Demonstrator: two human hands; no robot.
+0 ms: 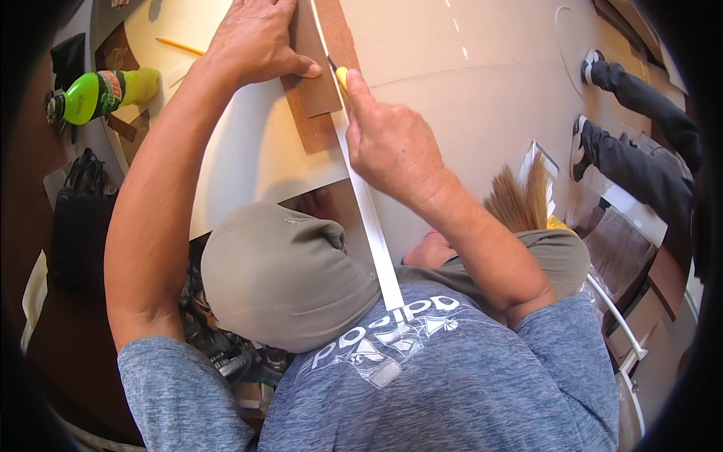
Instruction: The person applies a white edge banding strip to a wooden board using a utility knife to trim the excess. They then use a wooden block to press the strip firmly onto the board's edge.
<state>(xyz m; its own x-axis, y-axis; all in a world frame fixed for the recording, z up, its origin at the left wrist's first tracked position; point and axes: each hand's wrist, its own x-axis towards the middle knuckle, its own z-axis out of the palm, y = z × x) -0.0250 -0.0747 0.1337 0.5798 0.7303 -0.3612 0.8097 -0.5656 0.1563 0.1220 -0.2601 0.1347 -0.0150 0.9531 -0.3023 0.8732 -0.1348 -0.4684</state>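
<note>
My left hand [254,39] presses flat on a brown cardboard piece [316,83] that lies on a pale board [248,151]. My right hand [392,139] grips a yellow-handled cutter [340,74], its blade touching the cardboard right beside a long white straightedge [369,211]. The straightedge runs from the top of the view down toward my chest. My left thumb rests next to the blade. My bent knee in grey trousers [279,271] sits under the board's near edge.
A green bottle [102,92] and a dark bag [79,218] lie at the left. A yellow pencil [179,45] rests on the board. A straw broom [520,200] lies at the right. Another person's legs in dark trousers and sneakers [640,143] stand at far right.
</note>
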